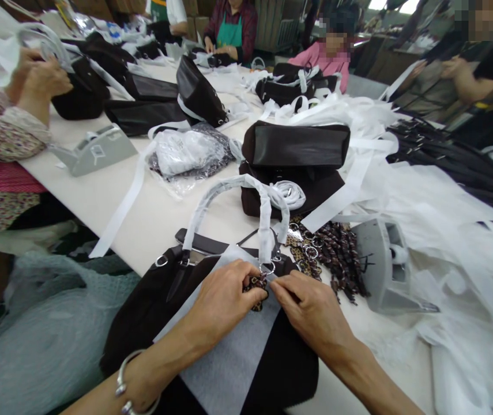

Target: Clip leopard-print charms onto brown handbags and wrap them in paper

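Observation:
A dark handbag (138, 317) lies at the table's near edge, its handles (215, 187) wrapped in white material. A pale sheet (233, 363) lies over its front. My left hand (224, 294) is closed on a leopard-patterned charm (256, 291) by the base of one handle, just below a metal ring (267, 268). Beside it, my right hand (304, 297) pinches the end of a thin pale strip near that ring, fingers pressed together.
More charms (341, 256) and a grey tape dispenser (384, 265) lie to the right, amid white strips and sheets (458, 230). Dark bags (296, 144) stand beyond. Another dispenser (99, 151) is at the left, near a person's hands (42, 78). Other people are around the table.

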The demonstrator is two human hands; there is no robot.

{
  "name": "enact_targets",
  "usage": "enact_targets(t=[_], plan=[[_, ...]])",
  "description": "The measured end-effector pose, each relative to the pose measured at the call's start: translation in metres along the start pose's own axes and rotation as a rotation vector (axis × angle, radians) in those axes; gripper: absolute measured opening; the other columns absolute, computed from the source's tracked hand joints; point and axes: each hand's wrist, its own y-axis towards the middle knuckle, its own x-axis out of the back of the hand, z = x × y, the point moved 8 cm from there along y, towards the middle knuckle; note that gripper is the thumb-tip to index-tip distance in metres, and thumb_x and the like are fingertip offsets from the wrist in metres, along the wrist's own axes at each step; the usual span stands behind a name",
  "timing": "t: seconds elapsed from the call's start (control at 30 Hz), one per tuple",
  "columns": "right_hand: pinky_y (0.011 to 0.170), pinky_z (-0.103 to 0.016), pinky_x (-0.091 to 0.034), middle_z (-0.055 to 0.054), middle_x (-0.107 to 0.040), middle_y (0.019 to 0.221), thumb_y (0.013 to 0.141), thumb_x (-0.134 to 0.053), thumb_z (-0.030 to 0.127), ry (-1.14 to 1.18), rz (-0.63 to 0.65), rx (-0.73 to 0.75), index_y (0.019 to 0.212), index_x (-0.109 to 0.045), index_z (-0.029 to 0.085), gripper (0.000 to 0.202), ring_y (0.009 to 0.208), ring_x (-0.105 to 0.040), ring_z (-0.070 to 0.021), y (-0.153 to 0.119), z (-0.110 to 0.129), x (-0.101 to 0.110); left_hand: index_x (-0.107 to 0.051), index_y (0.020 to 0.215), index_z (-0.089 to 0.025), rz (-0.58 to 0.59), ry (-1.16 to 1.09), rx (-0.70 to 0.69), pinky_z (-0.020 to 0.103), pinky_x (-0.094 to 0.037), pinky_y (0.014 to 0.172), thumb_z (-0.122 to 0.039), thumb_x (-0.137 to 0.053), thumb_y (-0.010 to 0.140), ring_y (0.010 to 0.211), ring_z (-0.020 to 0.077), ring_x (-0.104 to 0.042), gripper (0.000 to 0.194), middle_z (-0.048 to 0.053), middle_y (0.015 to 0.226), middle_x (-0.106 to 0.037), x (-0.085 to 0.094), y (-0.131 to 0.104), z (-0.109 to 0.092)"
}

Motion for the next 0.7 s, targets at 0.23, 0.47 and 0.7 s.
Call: enact_targets(t=[0.23, 0.47, 0.7], plan=[[0.065, -0.025, -0.041, -0.001, -0.062, 0.069, 0.094, -0.052, 0.026, 0.076, 0.100, -0.048, 0.072, -0.069, 0.021, 0.028, 0.065, -0.057, -0.0136, 0.012, -0.005, 0.000, -0.068, 0.092, -0.022, 0.059, -0.094, 0.000, 0.029, -0.044, 0.076, -0.028, -0.055, 0.088, 0.081, 0.0169, -0.061, 0.015, 0.000, 0.086, -0.068, 0.004, 0.002, -0.002], [0.067, -0.025, -0.043, -0.001, -0.068, 0.072, 0.091, -0.054, 0.024, 0.178, 0.147, -0.096, 0.073, -0.071, 0.021, 0.025, 0.067, -0.061, -0.0141, 0.021, -0.009, 0.002, -0.070, 0.094, -0.022, 0.083, -0.093, 0.027, 0.027, -0.044, 0.074, -0.016, -0.052, 0.083, 0.082, 0.0168, -0.062, 0.021, 0.001, 0.087, -0.070, 0.002, 0.008, 0.002], [0.060, -0.024, -0.040, 0.002, -0.067, 0.066, 0.089, -0.054, 0.027, 0.240, 0.259, -0.160, 0.067, -0.068, 0.019, 0.027, 0.063, -0.060, -0.0126, 0.030, -0.014, -0.002, -0.069, 0.088, -0.019, 0.041, -0.074, 0.069, 0.026, -0.041, 0.065, -0.014, -0.056, 0.075, 0.070, 0.0154, -0.057, 0.019, 0.000, 0.074, -0.064, 0.002, 0.011, 0.003]])
